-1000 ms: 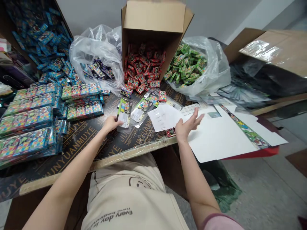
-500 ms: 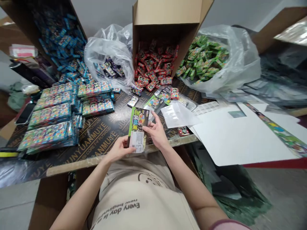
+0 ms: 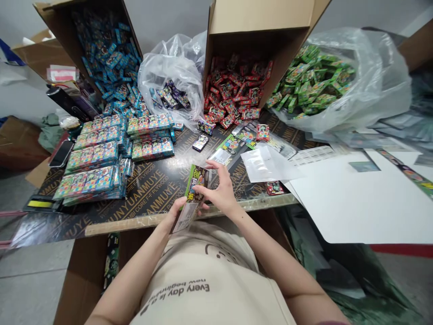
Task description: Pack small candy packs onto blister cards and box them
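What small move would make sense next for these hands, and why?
Perhaps the right hand should pinch the packet near its upper end: its thumb lies over the printed front while its index finger is extended near the top, and the left hand grips the lower left edge, which should steady the packet.

A dark smartphone with a shiny flat screen (image 3: 61, 153) lies at nine o'clock, near the left end of a black plywood tabletop printed in gold lettering (image 3: 149, 185). Between nine and ten sits a black cylindrical object (image 3: 64, 102); pinkish-white flat papers (image 3: 62, 73) lie nearer ten, beside an open brown cardboard carton (image 3: 43, 55). A crumpled grey-green plastic bag (image 3: 50, 128) and a slumped brown sack (image 3: 20, 142) sit just past nine. Grey floor tiles (image 3: 30, 289) spread at eight; a dark green plastic sack (image 3: 375, 289) slumps at four.
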Available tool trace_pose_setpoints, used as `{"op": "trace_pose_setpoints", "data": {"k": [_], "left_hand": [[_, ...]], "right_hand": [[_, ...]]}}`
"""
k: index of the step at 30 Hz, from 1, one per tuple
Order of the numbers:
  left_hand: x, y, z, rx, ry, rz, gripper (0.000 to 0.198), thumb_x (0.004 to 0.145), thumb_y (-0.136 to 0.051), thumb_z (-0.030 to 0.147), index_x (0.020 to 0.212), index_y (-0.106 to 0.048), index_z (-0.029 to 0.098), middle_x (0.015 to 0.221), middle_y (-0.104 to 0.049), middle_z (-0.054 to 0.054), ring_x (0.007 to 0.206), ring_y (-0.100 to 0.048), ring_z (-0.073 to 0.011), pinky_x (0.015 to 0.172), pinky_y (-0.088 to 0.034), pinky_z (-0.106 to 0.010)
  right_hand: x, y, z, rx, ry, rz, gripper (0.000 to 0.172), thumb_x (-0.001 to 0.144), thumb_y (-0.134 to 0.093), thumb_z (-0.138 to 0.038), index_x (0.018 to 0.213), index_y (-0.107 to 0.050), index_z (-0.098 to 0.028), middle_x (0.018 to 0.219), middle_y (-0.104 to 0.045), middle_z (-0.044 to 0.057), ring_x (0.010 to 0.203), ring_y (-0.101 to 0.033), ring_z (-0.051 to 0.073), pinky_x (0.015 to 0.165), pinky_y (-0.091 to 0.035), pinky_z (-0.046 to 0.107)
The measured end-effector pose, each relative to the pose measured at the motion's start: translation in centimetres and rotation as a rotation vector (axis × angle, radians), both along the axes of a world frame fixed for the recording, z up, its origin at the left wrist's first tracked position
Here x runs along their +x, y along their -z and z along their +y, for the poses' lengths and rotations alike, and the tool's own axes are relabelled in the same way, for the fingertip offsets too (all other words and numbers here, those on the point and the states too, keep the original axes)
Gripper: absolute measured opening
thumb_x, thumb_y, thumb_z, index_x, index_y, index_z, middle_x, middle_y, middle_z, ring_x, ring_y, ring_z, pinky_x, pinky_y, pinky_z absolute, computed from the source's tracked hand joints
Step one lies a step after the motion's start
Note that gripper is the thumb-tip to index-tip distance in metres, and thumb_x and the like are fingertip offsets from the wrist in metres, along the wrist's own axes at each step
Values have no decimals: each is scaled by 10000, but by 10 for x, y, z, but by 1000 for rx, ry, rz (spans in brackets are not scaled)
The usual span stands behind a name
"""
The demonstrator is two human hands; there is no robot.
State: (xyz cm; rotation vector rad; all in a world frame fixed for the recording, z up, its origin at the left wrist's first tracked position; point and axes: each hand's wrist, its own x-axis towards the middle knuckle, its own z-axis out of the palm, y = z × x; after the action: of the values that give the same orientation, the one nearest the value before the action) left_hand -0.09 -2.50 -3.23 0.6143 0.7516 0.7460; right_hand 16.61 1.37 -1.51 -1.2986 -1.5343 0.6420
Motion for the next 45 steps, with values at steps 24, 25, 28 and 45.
{"op": "trace_pose_setpoints", "data": {"k": [24,25,28,45], "left_hand": [[-19,-19,1,172,-88,344,464,702,-727,434,1072,-725,153,992,-755,-78,978,-675,-293,837,-514,-347],[-20,-19,2,182,-109,358,468,707,-722,442,1076,-722,155,984,-755,-76,977,-674,-294,835,-515,-348],[-25,-14,3,247,-103,388,460,751,-694,455,1109,-709,166,992,-752,-74,1001,-665,-292,885,-502,-364],[-27,-11,22,491,-395,620,399,876,-535,524,806,-630,143,722,-633,-19,644,-556,-141,626,-458,-249]], "right_hand": [[15,-3,4,-129,-168,250,676,625,-844,-431,1239,-605,-278,1205,-646,54,1114,-583,227,1019,-424,416],[12,0,3,-171,-117,336,731,600,-855,-448,1259,-585,-284,1236,-630,61,1165,-563,238,1025,-426,422],[2,10,-2,-445,-331,607,662,604,-823,-529,1169,-620,-249,1109,-686,59,1068,-630,231,939,-498,397],[-4,14,-15,-747,-691,643,556,589,-860,-343,1065,-635,-167,819,-704,7,687,-656,147,660,-549,278]]}}
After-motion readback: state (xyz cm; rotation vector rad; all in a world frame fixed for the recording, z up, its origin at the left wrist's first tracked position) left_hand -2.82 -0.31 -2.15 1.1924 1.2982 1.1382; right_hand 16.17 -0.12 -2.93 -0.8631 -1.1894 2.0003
